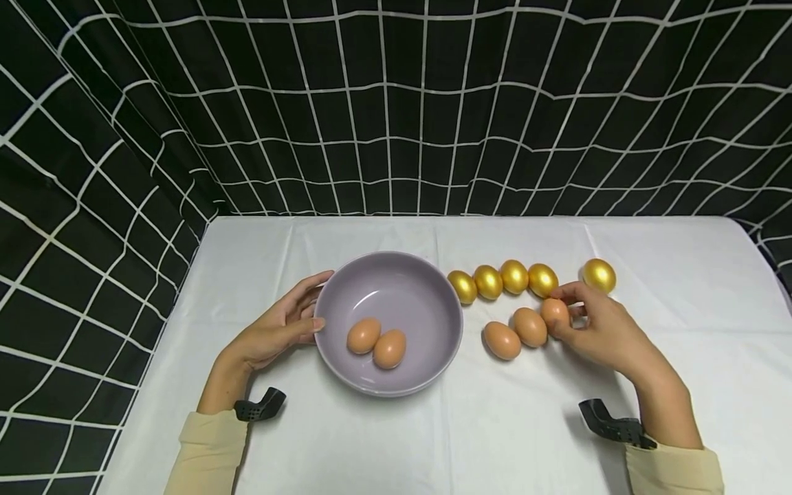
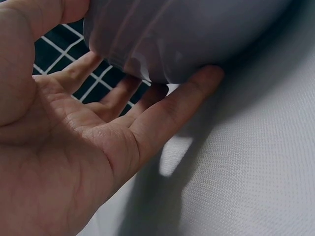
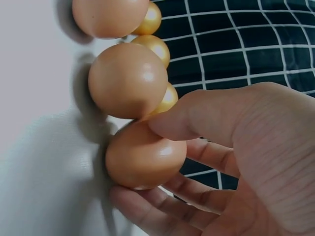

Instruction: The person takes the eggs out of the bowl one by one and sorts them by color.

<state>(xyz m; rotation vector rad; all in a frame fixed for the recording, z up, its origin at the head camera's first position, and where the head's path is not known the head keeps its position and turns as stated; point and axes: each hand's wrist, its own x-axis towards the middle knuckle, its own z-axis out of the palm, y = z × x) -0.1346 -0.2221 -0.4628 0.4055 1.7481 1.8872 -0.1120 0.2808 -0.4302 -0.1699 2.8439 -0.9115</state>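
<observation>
A grey-purple bowl (image 1: 427,282) stands on the table with two brown eggs (image 1: 364,336) inside, side by side. My left hand (image 1: 278,326) holds the bowl's left side, its thumb at the rim and its fingers spread along the outer wall (image 2: 187,39). Over on the right, my right hand (image 1: 597,326) pinches a brown egg (image 3: 142,157) between thumb and fingers, low at the table. That egg is the right end of a short row, with two more brown eggs (image 1: 502,341) to its left.
Behind the brown eggs runs a row of several golden eggs (image 1: 489,282), its left end close by the bowl. One further golden egg (image 1: 599,276) lies apart, just beyond my right hand. White cloth (image 1: 297,440) covers the table; a black curtain with white grid lines (image 1: 402,117) hangs behind.
</observation>
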